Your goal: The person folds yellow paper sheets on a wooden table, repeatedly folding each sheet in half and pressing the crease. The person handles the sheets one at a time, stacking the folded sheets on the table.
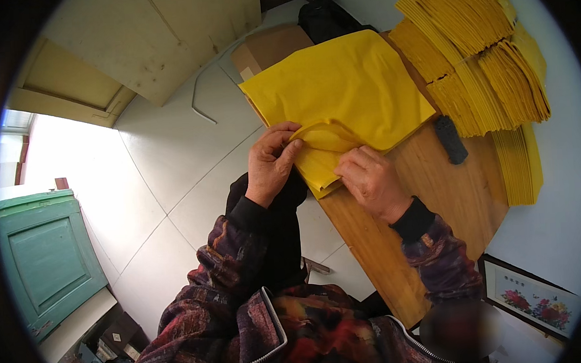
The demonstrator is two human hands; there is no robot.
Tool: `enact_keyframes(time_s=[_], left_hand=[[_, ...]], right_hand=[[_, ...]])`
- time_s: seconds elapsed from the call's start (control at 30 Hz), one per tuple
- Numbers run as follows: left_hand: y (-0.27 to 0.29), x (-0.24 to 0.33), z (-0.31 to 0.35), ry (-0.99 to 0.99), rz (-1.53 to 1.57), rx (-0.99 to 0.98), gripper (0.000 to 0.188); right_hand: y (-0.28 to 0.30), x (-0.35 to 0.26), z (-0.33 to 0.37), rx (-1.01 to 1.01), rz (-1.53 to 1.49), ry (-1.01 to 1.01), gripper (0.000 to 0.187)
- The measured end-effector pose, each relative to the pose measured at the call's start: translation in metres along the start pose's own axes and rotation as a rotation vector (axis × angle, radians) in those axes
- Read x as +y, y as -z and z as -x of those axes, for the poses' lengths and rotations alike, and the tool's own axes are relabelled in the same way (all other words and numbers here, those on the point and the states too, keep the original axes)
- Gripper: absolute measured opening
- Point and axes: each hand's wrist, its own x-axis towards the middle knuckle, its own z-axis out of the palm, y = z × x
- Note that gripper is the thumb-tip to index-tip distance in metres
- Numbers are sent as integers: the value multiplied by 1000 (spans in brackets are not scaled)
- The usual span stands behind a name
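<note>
left hand [270, 166]: thumb and fingers pinching raised edge — hold it taut
right hand [371, 182]: fingers pinching near edge — pull evenly
yellow fabric [344, 73]: smooth, no creases

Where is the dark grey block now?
Right of centre in the head view, the dark grey block lies on the wooden table, between the yellow material and yellow bundles.

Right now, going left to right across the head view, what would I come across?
Green wooden panel, bent rod on the floor, left hand, right hand, dark gray oblong block, framed flower picture.
</note>
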Motion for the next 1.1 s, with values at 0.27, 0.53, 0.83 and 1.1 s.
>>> enact_keyframes(time_s=[0.27,0.53,0.83,1.1], left_hand=[[0,0,0,18,28,-3,11],[0,4,-2,-12,-17,27,15],[-5,7,1,-19,139,10,18],[-4,-1,1,9,77,43,9]], right_hand=[[7,9,-9,-34,-254,-122,12],[17,9,-15,-57,-437,-276,6],[12,-1,-28,235,-295,-362,7],[2,-17,15,53,171,-62,25]])
